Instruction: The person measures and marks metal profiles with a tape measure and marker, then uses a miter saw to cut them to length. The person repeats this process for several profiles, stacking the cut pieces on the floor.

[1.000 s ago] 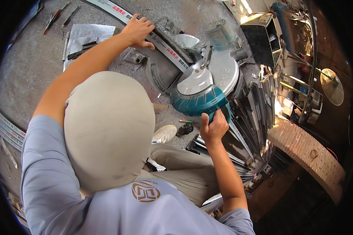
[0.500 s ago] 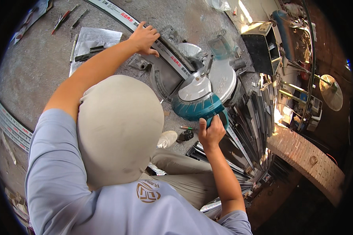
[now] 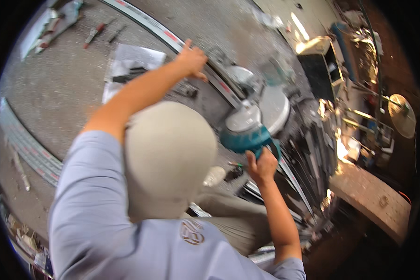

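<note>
My left hand (image 3: pixel 191 61) lies over a long, pale metal profile (image 3: pixel 165 36), its fingers and thumb on opposite sides. A printed film covers the profile, which runs from the upper left into a mitre saw (image 3: pixel 247 139) with a teal body and silver guard. My right hand (image 3: pixel 264 166) is closed round the saw's teal handle (image 3: pixel 274 150). The silver guard (image 3: pixel 243 117) covers the profile's end, and the blade's cutting edge is hidden. Motion blurs the fingers somewhat. Beside my left arm, a large rounded beige cloth shape (image 3: pixel 170 158) blocks part of the floor.
Dark metal profiles (image 3: pixel 312 158) stand bundled right of the saw. White sheets (image 3: pixel 137 58) with dark offcuts lie on the floor at upper left. More film-covered strips (image 3: pixel 25 140) lie far left. A black box (image 3: pixel 317 70), a fan (image 3: pixel 401 115) and a brick ledge (image 3: pixel 371 198) are right.
The whole view has shifted, so most things sit lower and farther right, with more blur. Both hands keep their places on the profile and the saw handle.
</note>
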Demonstrator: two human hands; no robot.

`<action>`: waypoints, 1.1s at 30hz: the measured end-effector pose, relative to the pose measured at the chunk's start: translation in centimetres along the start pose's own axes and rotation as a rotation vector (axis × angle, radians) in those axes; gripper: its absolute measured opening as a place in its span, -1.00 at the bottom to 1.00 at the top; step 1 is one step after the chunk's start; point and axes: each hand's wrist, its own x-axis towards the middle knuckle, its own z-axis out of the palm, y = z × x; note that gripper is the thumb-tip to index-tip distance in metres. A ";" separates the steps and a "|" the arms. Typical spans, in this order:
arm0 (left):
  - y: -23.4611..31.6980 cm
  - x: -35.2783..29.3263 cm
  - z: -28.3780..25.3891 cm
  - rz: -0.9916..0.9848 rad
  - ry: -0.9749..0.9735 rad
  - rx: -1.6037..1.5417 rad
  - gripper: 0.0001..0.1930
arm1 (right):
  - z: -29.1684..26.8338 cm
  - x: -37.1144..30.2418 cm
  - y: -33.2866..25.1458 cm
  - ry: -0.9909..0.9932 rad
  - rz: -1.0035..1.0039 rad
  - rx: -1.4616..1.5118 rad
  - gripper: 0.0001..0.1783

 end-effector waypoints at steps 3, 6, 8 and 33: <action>0.8 -0.1 -1.3 -0.020 -0.027 0.011 -0.06 | 0.5 -0.6 -0.2 0.034 0.001 -0.044 -0.37; 2.2 0.7 -1.7 -0.086 -0.061 -0.022 0.00 | 2.8 -1.7 0.6 0.141 -0.021 -0.010 -0.33; 3.2 1.4 -0.8 -0.107 -0.025 -0.031 0.02 | 4.3 -2.3 1.1 0.146 -0.013 -0.016 -0.30; 2.4 1.0 -1.2 -0.193 -0.064 -0.183 -0.03 | -6.3 3.1 5.4 0.112 0.038 0.033 -0.16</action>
